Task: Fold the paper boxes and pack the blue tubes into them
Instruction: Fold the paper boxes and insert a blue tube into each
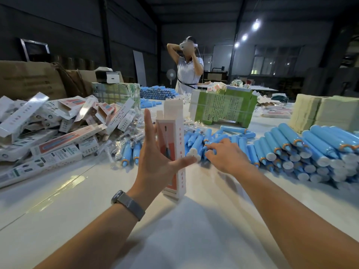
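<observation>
While upright, box (pixel 172 140) against left grip (pixel 155 160).

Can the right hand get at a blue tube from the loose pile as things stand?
Probably yes. The right hand already lies on the loose blue tubes, fingers curled over one, nothing between. The upright box, steadied by the left hand, stands just beside, not across its path.
</observation>
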